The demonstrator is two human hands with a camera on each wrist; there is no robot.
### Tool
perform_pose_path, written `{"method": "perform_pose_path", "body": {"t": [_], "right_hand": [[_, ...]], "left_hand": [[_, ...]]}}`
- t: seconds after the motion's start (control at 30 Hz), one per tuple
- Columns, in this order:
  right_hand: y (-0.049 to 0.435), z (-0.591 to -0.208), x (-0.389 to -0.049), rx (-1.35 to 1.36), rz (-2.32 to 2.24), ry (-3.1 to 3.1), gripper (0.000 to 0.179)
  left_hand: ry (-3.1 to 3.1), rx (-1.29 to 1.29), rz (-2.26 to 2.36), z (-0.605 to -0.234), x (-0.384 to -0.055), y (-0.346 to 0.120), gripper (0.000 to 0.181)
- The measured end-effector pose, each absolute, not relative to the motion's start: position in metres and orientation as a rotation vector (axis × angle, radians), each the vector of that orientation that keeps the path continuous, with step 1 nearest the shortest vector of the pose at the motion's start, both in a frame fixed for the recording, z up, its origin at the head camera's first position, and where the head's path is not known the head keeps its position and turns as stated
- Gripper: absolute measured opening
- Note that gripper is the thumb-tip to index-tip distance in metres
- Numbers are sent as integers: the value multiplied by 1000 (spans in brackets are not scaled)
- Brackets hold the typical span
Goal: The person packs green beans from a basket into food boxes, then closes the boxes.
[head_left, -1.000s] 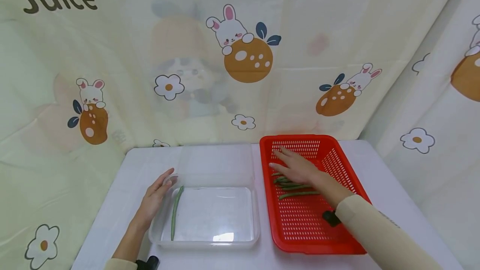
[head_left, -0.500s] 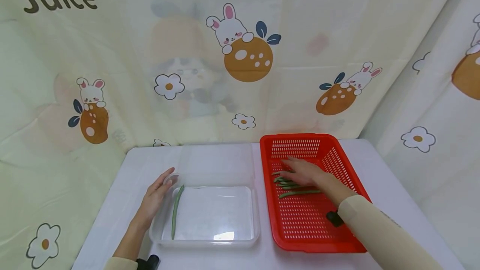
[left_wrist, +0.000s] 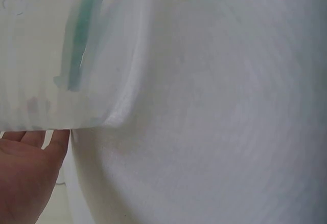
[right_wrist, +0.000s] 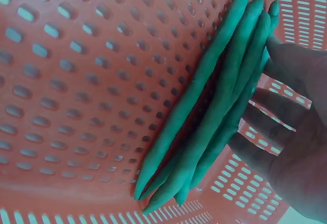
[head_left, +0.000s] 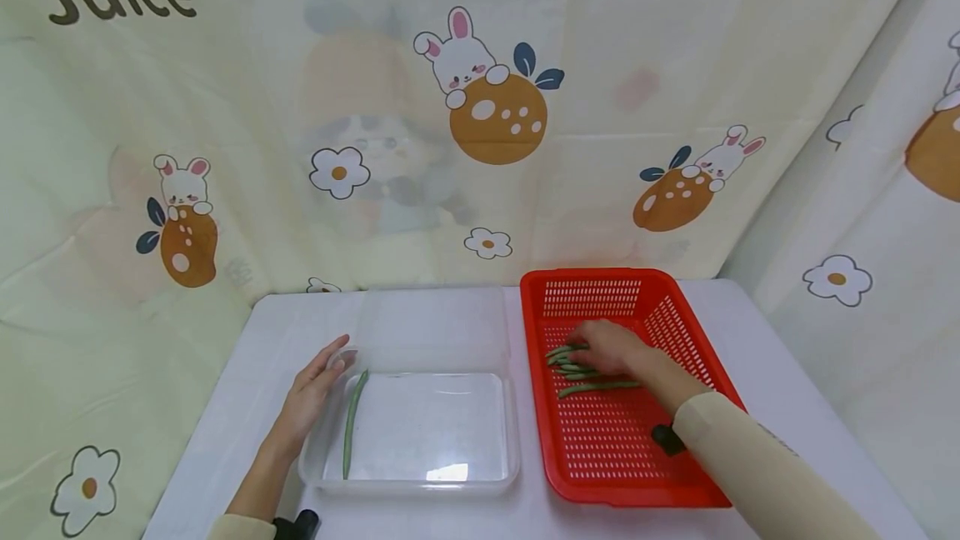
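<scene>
My left hand (head_left: 306,397) rests against the left back corner of a clear plastic box (head_left: 420,490), fingers stretched along its outside. A single green bean (head_left: 351,427) lies lengthwise inside the box, near the left wall. Several more green beans (head_left: 600,387) lie side by side in a red slotted plastic basket (head_left: 551,448). Over that bunch, my right hand (head_left: 611,348) reaches down from the right. In the right wrist view its fingers (right_wrist: 271,124) are bent slightly, with tips right at the edge of the green beans (right_wrist: 204,111); none is lifted out.
Box and basket stand side by side on a white-covered table (head_left: 225,432), a narrow gap between them. The box's clear lid part (head_left: 435,319) extends behind it. A patterned curtain (head_left: 375,248) hangs at the back and sides.
My right hand has come down from above the basket's far left part onto the beans, its spread fingers drawing in. The left hand and the box have stayed put.
</scene>
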State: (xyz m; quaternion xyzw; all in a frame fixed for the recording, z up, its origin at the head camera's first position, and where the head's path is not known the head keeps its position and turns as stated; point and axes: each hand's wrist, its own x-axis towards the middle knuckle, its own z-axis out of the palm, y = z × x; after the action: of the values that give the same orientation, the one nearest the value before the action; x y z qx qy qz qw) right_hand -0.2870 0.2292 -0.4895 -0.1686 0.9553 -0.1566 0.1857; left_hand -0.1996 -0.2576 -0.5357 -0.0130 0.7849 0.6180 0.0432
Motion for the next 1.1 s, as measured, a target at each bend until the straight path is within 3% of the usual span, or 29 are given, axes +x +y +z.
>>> {"method": "perform_pose_path", "body": {"t": [0.3, 0.63, 1.1], "right_hand": [[228, -489, -288, -507, -461, 2733, 6], [232, -485, -289, -555, -567, 2768, 11], [216, -449, -297, -592, -954, 2892, 18]], "left_hand": [[2399, -35, 1884, -533, -198, -255, 50], [2397, -35, 1883, -534, -199, -256, 51], [2392, -37, 1883, -531, -198, -256, 51]]}}
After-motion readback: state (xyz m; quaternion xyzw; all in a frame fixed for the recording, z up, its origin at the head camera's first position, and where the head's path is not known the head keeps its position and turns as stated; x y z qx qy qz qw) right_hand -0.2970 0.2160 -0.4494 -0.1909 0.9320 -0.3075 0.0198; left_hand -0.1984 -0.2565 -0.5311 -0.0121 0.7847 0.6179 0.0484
